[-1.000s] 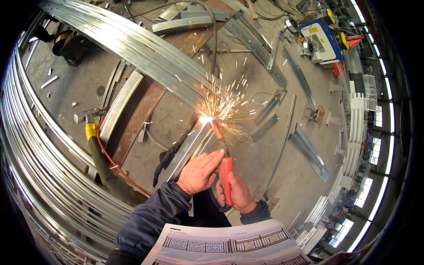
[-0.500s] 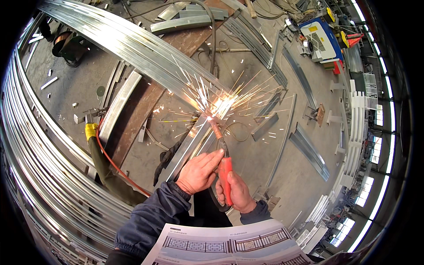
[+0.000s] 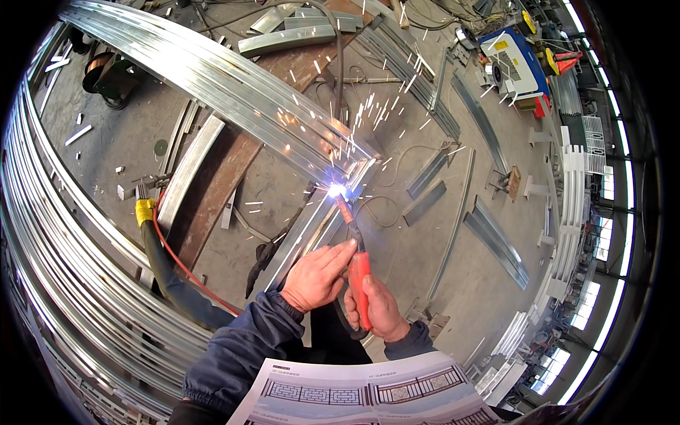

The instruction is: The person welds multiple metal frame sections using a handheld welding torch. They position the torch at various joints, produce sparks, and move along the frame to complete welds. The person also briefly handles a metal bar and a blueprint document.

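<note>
1. Two galvanised steel bars (image 3: 312, 227) meet at a corner joint on the workshop floor (image 3: 453, 283), where a bright arc (image 3: 336, 190) burns and sparks fly: the weld looks under way, not finished.
2. Just below the joint, the right hand (image 3: 379, 308) has its fingers closed round the red-handled welding torch (image 3: 358, 273).
3. Beside it, the left hand (image 3: 317, 276) rests on the torch, fingers bent, steadying.
4. Nearer than the joint, a printed drawing sheet (image 3: 368, 393) lies.
</note>
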The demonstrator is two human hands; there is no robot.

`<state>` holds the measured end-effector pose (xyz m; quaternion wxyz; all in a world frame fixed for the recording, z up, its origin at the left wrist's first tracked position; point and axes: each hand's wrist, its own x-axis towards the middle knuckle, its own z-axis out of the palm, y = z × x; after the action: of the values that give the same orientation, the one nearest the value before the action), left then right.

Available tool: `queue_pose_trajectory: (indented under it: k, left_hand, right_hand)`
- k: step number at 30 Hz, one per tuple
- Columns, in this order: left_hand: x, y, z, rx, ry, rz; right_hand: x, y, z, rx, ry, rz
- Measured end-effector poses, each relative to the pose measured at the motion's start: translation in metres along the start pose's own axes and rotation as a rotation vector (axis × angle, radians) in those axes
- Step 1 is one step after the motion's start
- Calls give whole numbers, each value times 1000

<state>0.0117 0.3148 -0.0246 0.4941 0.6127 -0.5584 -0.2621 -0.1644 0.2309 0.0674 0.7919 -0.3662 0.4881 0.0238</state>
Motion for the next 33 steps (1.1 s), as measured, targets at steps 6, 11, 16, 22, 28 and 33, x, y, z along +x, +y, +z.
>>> queue_pose_trajectory:
  k: [6,11,16,22,28,33]
  left_hand:
    - [1,2,-1,12,-1,-3]
    - [2,3,-1,1,-6,-10]
    - [1,-1,2,9,6,33]
    - [2,2,1,10,1,13]
    - [2,2,2,15,-6,11]
    - [3,5,0,6,-18,-7]
  right_hand:
    - [0,2,-3,-17,-4,-20]
    - [-1,0,-3,2,-14,-11]
    - [-2,0,-3,11,-19,-6]
    - [-1,1,-5,8,-23,-22]
    - [-1,1,-5,3,-11,-25]
    - [0,2,-6,-2,-18,-32]
